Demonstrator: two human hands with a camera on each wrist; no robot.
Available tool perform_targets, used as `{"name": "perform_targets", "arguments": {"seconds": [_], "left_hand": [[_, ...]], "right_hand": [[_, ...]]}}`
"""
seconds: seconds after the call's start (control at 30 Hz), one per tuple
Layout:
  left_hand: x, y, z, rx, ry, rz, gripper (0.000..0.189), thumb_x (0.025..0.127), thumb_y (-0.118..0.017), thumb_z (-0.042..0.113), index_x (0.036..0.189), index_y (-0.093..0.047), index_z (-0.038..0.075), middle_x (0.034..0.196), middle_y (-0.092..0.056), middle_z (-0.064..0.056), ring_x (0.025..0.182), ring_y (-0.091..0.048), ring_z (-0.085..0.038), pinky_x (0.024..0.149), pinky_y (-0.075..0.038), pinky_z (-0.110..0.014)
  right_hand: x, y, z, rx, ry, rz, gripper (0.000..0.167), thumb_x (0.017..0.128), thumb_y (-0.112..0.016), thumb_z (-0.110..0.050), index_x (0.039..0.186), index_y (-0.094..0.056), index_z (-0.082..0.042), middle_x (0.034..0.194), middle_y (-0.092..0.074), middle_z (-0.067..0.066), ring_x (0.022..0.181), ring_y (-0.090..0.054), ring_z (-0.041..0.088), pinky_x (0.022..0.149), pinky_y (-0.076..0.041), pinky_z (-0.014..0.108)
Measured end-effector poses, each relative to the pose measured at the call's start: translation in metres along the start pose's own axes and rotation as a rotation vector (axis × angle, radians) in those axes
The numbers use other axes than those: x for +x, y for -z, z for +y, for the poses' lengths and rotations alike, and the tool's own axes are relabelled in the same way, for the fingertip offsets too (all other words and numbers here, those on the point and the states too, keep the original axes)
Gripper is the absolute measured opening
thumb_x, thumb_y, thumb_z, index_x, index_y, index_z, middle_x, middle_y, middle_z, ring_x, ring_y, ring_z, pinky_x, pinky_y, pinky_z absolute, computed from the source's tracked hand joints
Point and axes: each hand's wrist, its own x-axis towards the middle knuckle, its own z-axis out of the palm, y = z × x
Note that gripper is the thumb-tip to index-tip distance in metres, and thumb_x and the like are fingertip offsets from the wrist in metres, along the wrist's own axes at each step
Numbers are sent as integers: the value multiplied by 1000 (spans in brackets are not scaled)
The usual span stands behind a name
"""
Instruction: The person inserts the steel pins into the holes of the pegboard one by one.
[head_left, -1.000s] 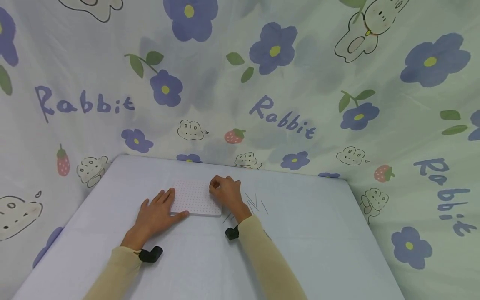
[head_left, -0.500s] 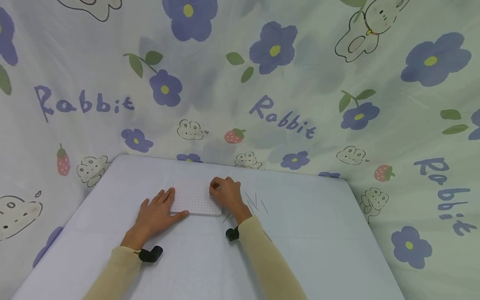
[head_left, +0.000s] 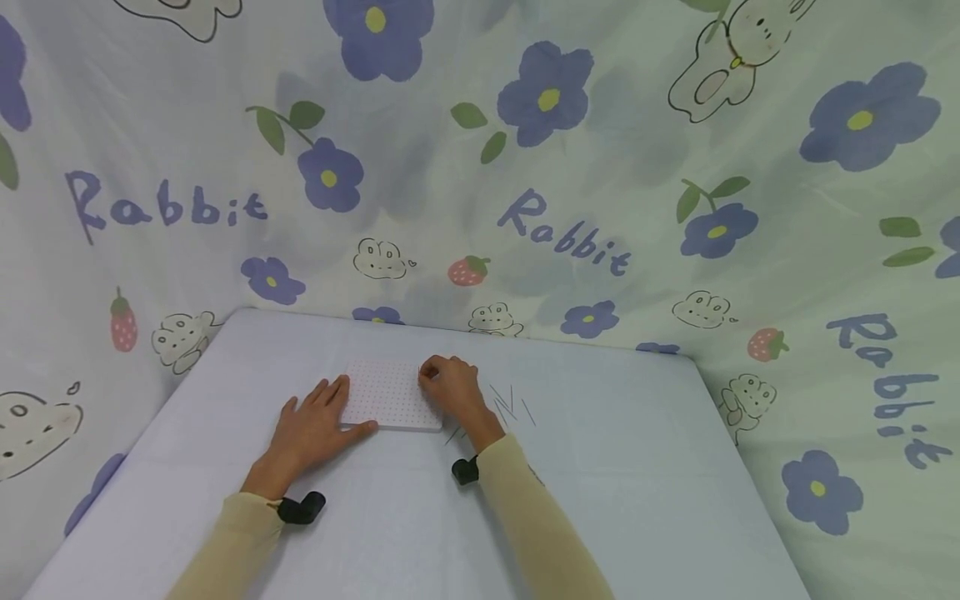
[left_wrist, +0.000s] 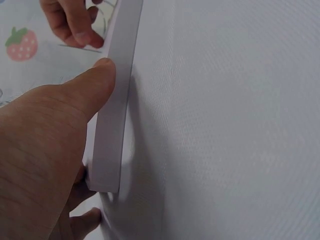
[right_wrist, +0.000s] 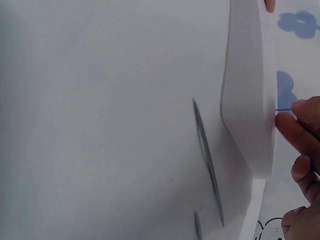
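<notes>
A white board with a grid of small holes (head_left: 386, 400) lies flat on the table. My left hand (head_left: 309, 427) rests against its left side with fingers spread, the thumb on its near edge, as the left wrist view also shows. Over the board's right part, my right hand (head_left: 456, 390) pinches a thin dark needle (right_wrist: 284, 109) between thumb and forefinger. In the right wrist view this needle stands out from the board's top face; whether its tip sits in a hole cannot be seen. Several loose needles (right_wrist: 209, 162) lie on the table beside the board, partly under my right wrist.
The table has a white cloth (head_left: 615, 467). Behind it and at both sides hangs a curtain (head_left: 420, 183) printed with flowers and rabbits. A small black wrist camera (head_left: 303, 508) sits on the left wrist, another black camera (head_left: 465, 471) on the right.
The right hand has shifted very slightly, its fingers still pinching at the same part of the board. Left hand, board and loose needles stay where they were.
</notes>
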Motion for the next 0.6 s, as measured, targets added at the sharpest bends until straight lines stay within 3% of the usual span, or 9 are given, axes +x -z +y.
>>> {"name": "perform_targets", "arguments": {"seconds": [0.23, 0.43, 0.6], "left_hand": [[0, 1, 1, 6, -1, 0, 105, 89, -57, 72, 153, -32, -7, 157, -35, -26, 144, -31, -49, 108, -21, -77], [1, 1, 2, -14, -4, -9, 106, 89, -57, 72, 154, -31, -7, 158, -34, -27, 145, -29, -50, 109, -20, -77], [1, 0, 0, -14, -13, -3, 107, 88, -55, 75, 154, -31, -7, 158, -34, -26, 145, -29, -49, 108, -20, -77]], "right_hand": [[-3, 16, 11, 22, -26, -3, 19, 97, -68, -35, 110, -73, -22, 97, -72, -13, 92, -59, 11, 97, -40, 48], [-7, 45, 34, 61, -31, 54, 21, 97, -68, -36, 112, -72, -22, 99, -73, -12, 90, -58, 12, 92, -39, 46], [-15, 74, 55, 136, -47, 126, 22, 96, -69, -35, 113, -72, -20, 101, -73, -9, 100, -61, 21, 95, -34, 52]]}}
